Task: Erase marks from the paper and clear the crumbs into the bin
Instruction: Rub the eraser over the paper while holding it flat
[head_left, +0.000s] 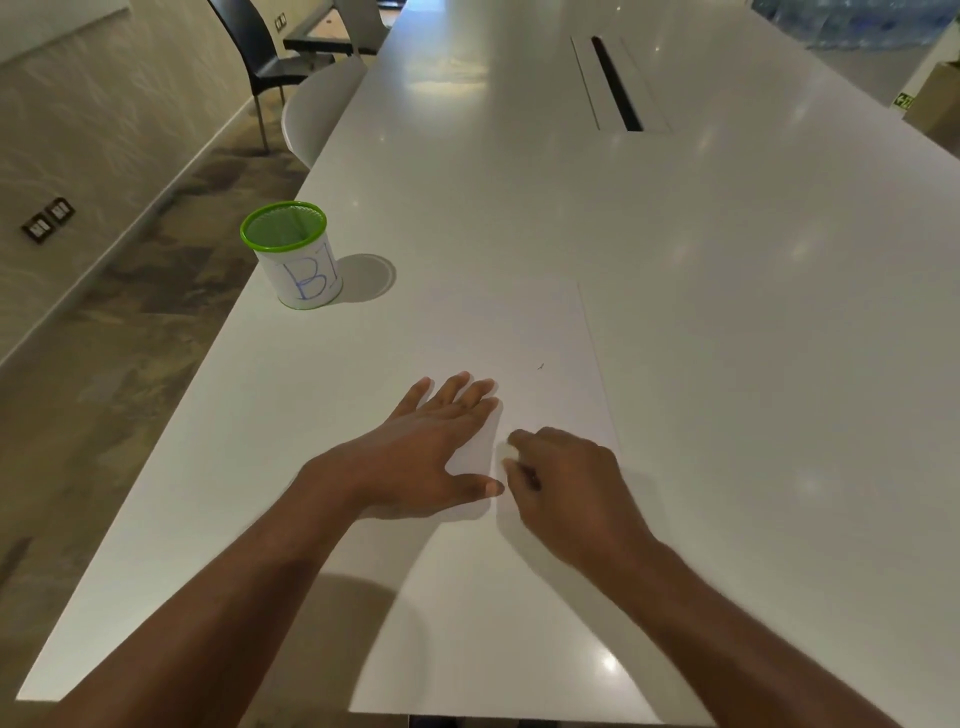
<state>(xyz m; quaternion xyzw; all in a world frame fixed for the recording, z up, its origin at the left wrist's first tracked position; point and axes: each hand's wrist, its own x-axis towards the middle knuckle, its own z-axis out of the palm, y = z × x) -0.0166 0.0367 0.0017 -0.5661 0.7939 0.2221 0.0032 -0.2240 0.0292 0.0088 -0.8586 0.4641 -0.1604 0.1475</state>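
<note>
A white sheet of paper (540, 332) lies on the white table (727, 260) in front of me. My left hand (431, 447) rests flat on the paper, fingers spread, holding nothing. Just to its right, my right hand (566, 483) is closed on a small white eraser (510, 451) pressed to the paper. A tiny dark crumb (541, 367) lies on the sheet beyond my fingers. The bin (298, 270), a white cup with a green mesh rim and blue lettering, stands upright at the table's left edge, well apart from both hands.
A cable slot (615, 85) is set into the table's far middle. A white chair (317, 111) and a black chair (260, 49) stand along the left side. The table's left edge drops to the floor beside the bin.
</note>
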